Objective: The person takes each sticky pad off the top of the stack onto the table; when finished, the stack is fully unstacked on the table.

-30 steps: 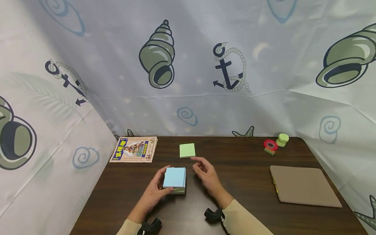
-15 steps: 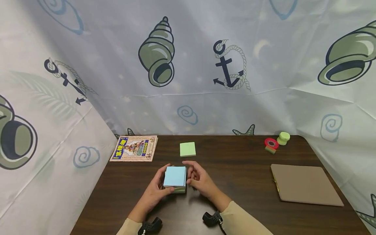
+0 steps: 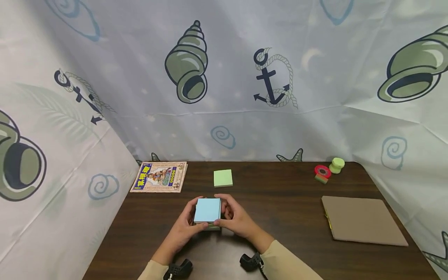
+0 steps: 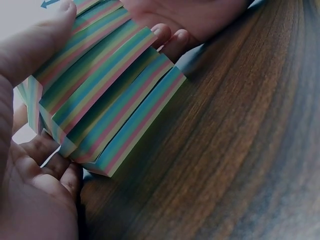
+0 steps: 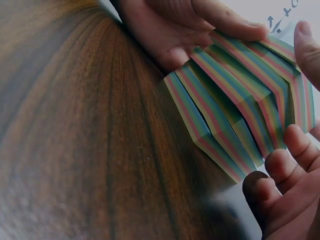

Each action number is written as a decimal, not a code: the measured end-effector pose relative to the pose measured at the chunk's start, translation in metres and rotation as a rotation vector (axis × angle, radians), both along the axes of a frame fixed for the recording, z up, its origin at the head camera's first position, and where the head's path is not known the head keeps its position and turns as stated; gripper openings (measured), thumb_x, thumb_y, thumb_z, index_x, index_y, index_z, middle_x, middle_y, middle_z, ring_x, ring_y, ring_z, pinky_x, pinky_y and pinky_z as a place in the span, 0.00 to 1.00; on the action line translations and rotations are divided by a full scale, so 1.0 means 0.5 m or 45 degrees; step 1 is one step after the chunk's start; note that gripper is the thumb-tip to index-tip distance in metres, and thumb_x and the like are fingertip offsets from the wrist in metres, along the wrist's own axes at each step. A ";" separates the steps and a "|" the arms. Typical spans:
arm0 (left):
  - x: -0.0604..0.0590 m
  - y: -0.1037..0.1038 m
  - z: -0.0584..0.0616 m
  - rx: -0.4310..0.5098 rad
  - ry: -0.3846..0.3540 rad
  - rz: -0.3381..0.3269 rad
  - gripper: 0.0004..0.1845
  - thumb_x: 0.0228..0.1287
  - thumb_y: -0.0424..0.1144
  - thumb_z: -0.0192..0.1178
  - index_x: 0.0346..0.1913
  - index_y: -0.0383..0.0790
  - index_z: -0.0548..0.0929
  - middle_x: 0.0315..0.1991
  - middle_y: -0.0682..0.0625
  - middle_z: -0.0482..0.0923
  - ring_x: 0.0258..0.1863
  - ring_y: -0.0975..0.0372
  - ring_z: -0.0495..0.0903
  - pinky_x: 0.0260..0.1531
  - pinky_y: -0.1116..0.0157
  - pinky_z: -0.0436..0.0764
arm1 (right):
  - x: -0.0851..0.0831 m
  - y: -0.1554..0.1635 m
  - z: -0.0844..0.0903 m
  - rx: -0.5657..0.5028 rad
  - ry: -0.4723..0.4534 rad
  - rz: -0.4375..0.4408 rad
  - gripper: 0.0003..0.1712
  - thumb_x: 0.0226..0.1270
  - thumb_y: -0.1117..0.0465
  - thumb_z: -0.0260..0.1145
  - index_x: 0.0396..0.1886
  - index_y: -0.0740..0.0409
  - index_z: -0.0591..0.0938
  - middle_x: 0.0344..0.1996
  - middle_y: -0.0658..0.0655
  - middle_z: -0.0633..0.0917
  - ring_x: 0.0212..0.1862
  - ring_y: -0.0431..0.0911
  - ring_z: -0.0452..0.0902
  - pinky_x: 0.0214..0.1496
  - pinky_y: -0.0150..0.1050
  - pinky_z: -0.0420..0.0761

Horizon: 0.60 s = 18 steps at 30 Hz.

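- Stack of sticky pads [image 3: 207,210]: stands between the two hands, to the right of the left hand and to the left of the right hand. Its pale-blue top faces up and looks roughly square, so no long axis is evident from above.
- Striped edges, wrist views: the layers sit staggered, their sides not flush. Whether the base rests on the bench [image 3: 280,212] cannot be told.
- Left hand [image 3: 184,225]: grips the stack, thumb against the near side, fingers curled round the left side.
- Right hand [image 3: 240,220]: its fingers curl round the right side, thumb at the near right corner beside the left thumb. Whether every fingertip bears on the paper cannot be told.
- Nearness: both hands are at the stack, on opposite flanks; neither is clearly nearer.
- Green pad [image 3: 223,177]: lies on the bench beyond the stack, apart from both hands.
- Surroundings: printed booklet [image 3: 159,177] at far left; red ring [image 3: 322,170] and pale-green object [image 3: 337,165] at far right; brown folder [image 3: 364,220] nearer, at right.
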<state>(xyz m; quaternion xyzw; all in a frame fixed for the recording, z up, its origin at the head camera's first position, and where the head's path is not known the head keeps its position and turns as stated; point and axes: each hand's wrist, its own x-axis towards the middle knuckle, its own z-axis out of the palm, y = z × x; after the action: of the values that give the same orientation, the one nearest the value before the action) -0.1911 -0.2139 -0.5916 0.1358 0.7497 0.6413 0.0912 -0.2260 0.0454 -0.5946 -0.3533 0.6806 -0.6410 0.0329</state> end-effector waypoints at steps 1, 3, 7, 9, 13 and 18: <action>0.001 0.000 0.002 0.002 0.003 0.004 0.48 0.72 0.34 0.73 0.87 0.47 0.56 0.81 0.43 0.65 0.72 0.63 0.71 0.66 0.71 0.72 | -0.001 -0.001 0.000 0.008 0.003 -0.005 0.46 0.67 0.64 0.81 0.79 0.65 0.68 0.41 0.70 0.76 0.28 0.38 0.63 0.29 0.30 0.67; 0.001 -0.001 0.005 0.010 0.010 0.006 0.48 0.72 0.34 0.73 0.87 0.46 0.56 0.81 0.43 0.65 0.72 0.64 0.71 0.66 0.72 0.72 | -0.004 -0.003 0.001 0.019 0.006 -0.006 0.45 0.68 0.64 0.80 0.79 0.65 0.68 0.41 0.68 0.77 0.29 0.36 0.64 0.29 0.29 0.68; 0.001 0.000 0.008 0.033 0.002 0.000 0.48 0.72 0.33 0.73 0.87 0.46 0.56 0.81 0.42 0.65 0.71 0.67 0.72 0.65 0.73 0.73 | -0.006 -0.001 0.001 0.010 -0.031 0.019 0.43 0.70 0.62 0.79 0.79 0.64 0.69 0.40 0.67 0.78 0.29 0.35 0.67 0.29 0.28 0.70; 0.001 0.002 0.007 0.035 -0.011 0.002 0.49 0.71 0.33 0.73 0.87 0.45 0.56 0.81 0.41 0.66 0.71 0.68 0.72 0.65 0.73 0.73 | -0.005 0.000 0.001 0.004 -0.067 0.031 0.42 0.71 0.61 0.79 0.79 0.63 0.70 0.40 0.68 0.78 0.30 0.35 0.68 0.30 0.28 0.72; 0.002 0.003 0.005 0.017 -0.034 0.007 0.49 0.71 0.33 0.74 0.87 0.43 0.57 0.82 0.42 0.65 0.70 0.68 0.73 0.64 0.72 0.75 | -0.003 0.002 0.000 0.002 -0.121 0.030 0.41 0.71 0.61 0.79 0.78 0.61 0.71 0.40 0.69 0.79 0.30 0.36 0.69 0.30 0.28 0.73; -0.001 0.004 0.001 0.002 -0.041 0.014 0.46 0.71 0.34 0.74 0.85 0.44 0.60 0.78 0.41 0.69 0.67 0.61 0.76 0.61 0.67 0.79 | -0.002 0.003 0.003 -0.031 -0.127 0.031 0.40 0.71 0.61 0.79 0.77 0.60 0.73 0.39 0.70 0.79 0.30 0.37 0.70 0.30 0.28 0.73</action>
<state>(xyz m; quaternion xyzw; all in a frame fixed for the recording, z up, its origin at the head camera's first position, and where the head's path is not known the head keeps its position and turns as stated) -0.1915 -0.2121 -0.5910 0.1213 0.7482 0.6446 0.0998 -0.2270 0.0467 -0.5931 -0.3294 0.6660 -0.6655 0.0703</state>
